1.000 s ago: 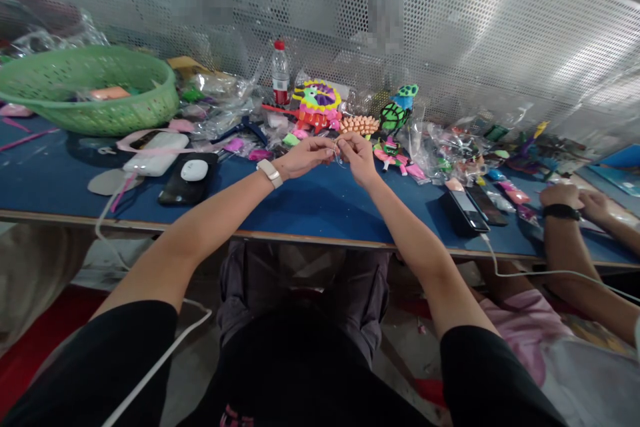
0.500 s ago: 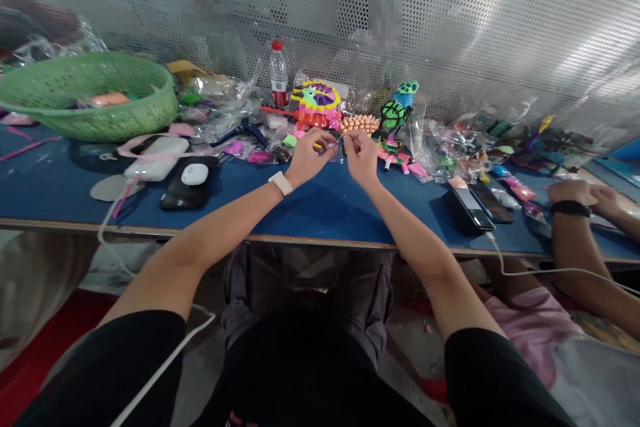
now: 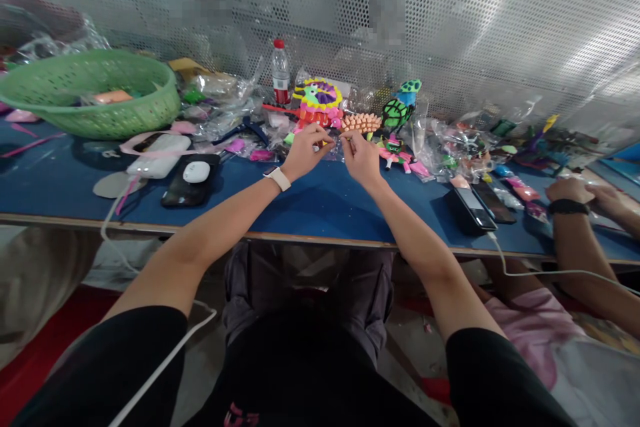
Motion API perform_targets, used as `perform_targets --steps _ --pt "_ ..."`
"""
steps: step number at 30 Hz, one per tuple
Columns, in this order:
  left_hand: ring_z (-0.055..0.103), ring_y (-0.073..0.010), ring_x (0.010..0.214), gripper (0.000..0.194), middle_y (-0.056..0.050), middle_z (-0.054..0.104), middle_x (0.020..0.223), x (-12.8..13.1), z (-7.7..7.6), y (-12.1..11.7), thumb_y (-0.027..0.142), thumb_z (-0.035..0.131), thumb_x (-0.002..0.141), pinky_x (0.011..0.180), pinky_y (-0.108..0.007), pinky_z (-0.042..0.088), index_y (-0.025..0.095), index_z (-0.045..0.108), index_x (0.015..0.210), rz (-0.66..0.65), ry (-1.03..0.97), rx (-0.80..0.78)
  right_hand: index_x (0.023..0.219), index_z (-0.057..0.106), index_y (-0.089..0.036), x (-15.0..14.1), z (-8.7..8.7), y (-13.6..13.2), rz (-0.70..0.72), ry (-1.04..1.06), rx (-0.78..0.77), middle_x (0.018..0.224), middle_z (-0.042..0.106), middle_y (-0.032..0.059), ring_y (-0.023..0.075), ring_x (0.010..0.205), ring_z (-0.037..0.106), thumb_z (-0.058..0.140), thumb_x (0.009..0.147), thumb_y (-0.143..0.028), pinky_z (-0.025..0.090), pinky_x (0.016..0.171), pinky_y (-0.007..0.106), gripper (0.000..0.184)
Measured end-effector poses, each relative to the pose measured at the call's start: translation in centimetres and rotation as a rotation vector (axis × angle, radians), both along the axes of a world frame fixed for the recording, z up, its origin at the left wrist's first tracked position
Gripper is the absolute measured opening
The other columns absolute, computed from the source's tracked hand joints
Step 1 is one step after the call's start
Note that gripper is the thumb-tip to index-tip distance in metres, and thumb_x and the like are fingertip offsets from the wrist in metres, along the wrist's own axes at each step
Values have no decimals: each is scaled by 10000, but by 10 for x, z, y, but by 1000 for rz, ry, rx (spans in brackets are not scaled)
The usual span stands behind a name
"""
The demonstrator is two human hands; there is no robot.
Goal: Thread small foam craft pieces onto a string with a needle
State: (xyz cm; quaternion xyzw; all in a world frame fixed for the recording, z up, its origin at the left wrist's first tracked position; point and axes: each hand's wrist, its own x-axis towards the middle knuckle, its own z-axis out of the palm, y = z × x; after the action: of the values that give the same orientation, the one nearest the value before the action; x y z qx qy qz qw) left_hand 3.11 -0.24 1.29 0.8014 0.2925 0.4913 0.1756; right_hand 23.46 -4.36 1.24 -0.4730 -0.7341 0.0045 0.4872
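Observation:
My left hand (image 3: 307,152), with a pale watch on the wrist, is closed in a pinch just above the blue table (image 3: 320,213). A small gap to its right, my right hand (image 3: 362,156) pinches too. Whatever sits between the fingertips is too small to name. Right behind the hands stand a spiky orange clay figure (image 3: 361,123) and a colourful clay figure with a yellow-edged purple disc (image 3: 320,95). A green and black clay figure (image 3: 397,112) with a blue top is at the back right, near a pink and green clay piece (image 3: 395,152).
At the left are a green basket (image 3: 90,127), a white power bank (image 3: 159,157), and a black phone (image 3: 185,190) under a white case. A red-capped bottle (image 3: 281,73) stands behind. Rightward lie a dark device with a cable (image 3: 469,208), clay packets (image 3: 523,188) and a co-worker's hands (image 3: 570,192).
My fingertips have drawn slightly apart; they were almost meeting before. The rest of the table looks the same.

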Motion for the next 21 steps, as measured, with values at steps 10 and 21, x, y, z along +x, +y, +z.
perform_targets --steps 10,21 --pt "696 -237 1040 137 -116 703 1147 4 -8 5 258 631 1139 940 -406 590 201 691 1031 -31 160 139 1108 730 -231 5 -2 5 49 -96 24 724 634 -5 176 637 572 524 1182 -415 424 701 337 285" --pt "661 -273 1098 186 -132 670 1154 6 -16 14 291 529 1172 1038 -469 575 220 607 1019 -75 274 106 1027 712 -227 5 -5 11 91 -47 -27 704 610 -11 170 630 545 575 1134 -341 419 708 332 208"
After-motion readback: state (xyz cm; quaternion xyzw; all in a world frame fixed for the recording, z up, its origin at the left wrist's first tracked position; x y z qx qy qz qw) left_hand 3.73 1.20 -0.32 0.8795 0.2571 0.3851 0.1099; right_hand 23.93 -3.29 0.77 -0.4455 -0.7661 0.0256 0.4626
